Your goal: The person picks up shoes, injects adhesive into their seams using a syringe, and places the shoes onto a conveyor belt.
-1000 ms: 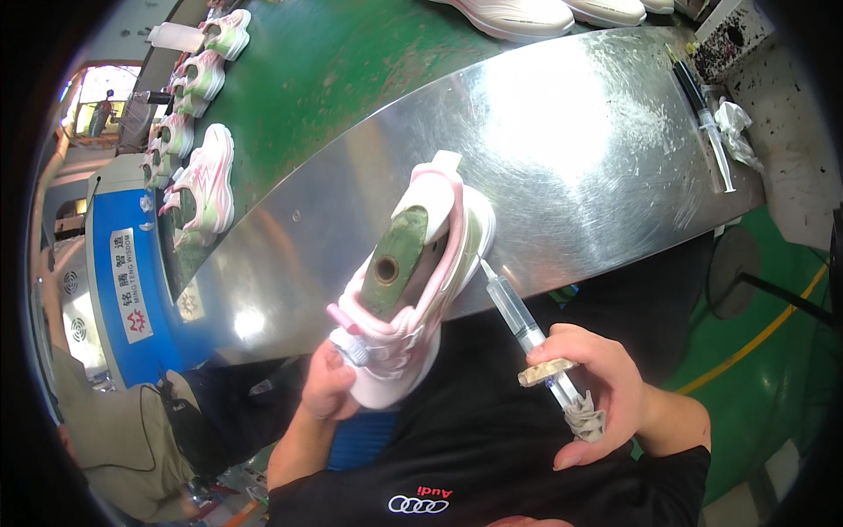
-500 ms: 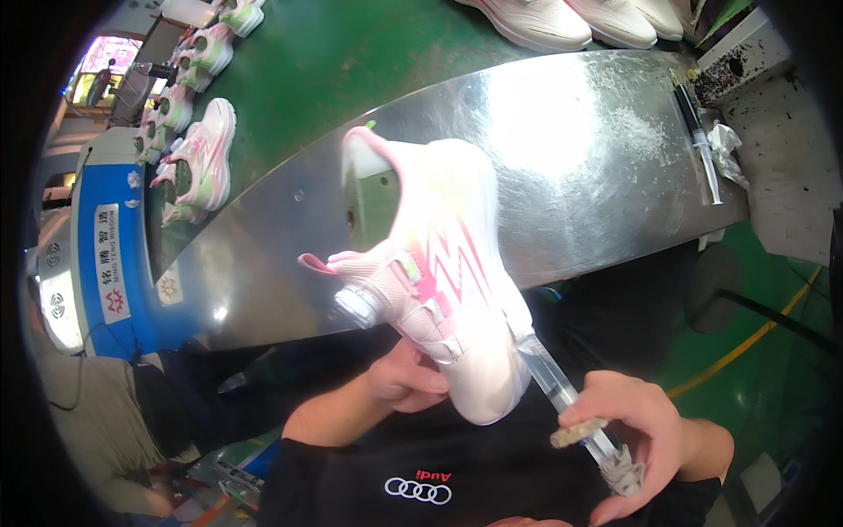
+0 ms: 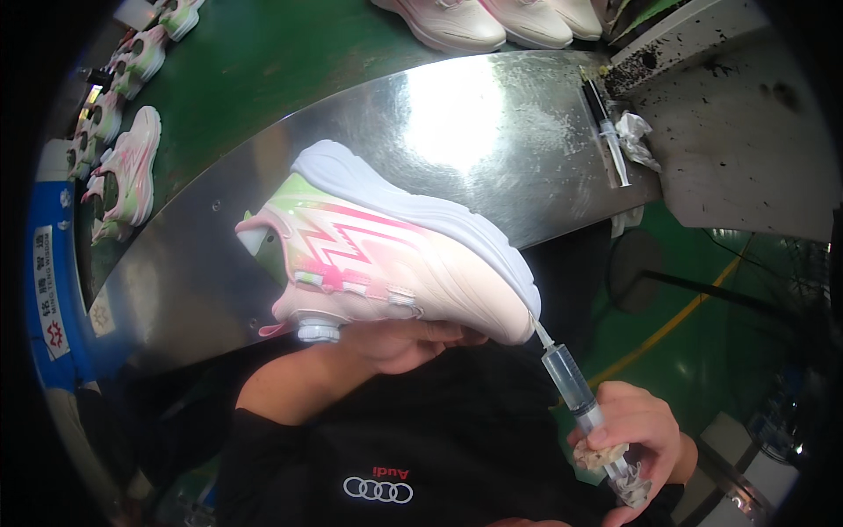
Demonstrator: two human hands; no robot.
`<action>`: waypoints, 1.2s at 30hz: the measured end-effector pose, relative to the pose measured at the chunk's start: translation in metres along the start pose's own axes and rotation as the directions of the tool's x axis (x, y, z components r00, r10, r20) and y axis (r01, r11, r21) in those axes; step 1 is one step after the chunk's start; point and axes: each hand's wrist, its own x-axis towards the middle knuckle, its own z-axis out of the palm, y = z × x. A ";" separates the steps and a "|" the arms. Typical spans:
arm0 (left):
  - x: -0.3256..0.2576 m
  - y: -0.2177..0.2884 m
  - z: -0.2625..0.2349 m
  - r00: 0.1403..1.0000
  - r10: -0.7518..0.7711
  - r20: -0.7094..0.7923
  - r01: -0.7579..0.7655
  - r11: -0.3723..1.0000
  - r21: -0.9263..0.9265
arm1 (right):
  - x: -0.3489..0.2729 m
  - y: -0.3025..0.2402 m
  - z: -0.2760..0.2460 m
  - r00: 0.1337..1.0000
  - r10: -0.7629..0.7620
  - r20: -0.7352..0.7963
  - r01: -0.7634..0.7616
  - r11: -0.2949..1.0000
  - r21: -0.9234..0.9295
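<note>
A white and pink sneaker with green at the heel lies on its side in the air, its white sole toward the far side. My left hand is closed round its upper from below, with the fingers partly hidden behind the shoe. A clear plastic syringe is in my right hand, whose fingers wrap round the flange and plunger. Its narrow tip touches the toe end, where the sole meets the upper. Crumpled, dirty wrapping covers the syringe's flange and plunger end. A pale dial sticks out from the shoe's tongue side.
Beyond the shoe is a shiny metal plate beside a green surface. Another syringe and crumpled white paper lie at its right end. Pale shoes stand at the back; several sneakers line the left. A blue panel is at far left.
The sneaker has turned, so its sole now faces away and its toe points right. The syringe tip has shifted to the toe end. My view has swung rightward.
</note>
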 end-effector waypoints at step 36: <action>0.033 0.013 0.033 0.997 0.069 0.029 -0.067 0.995 -0.072 | 0.005 0.043 0.035 0.980 -0.198 0.002 0.122 0.596 -0.794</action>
